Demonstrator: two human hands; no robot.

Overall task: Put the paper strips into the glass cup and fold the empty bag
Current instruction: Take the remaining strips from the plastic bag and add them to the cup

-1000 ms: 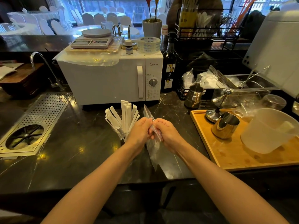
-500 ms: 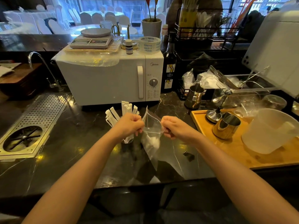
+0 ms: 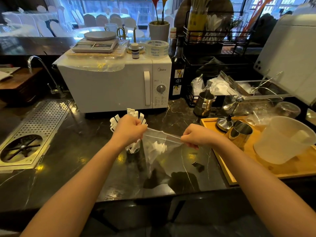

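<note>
A clear plastic bag (image 3: pixel 159 147) hangs stretched flat above the dark counter. My left hand (image 3: pixel 129 130) pinches its top left corner and my right hand (image 3: pixel 194 136) pinches its top right corner, so the upper edge runs taut between them. Behind my left hand stands the glass cup (image 3: pixel 132 148), mostly hidden, with white paper strips (image 3: pixel 132 113) fanning out of its top. White shapes show through the bag near its middle; I cannot tell whether they lie inside it or behind it.
A white microwave (image 3: pixel 112 86) stands behind the cup, a dark bottle (image 3: pixel 177 71) at its right. A wooden tray (image 3: pixel 222 165) on the right carries a frosted plastic jug (image 3: pixel 283 139) and metal cups (image 3: pixel 239 134). A perforated metal drain (image 3: pixel 34 127) lies at left.
My hands have drawn apart, from bunched together on the bag to wide apart. The bag has gone from crumpled to stretched flat between them.
</note>
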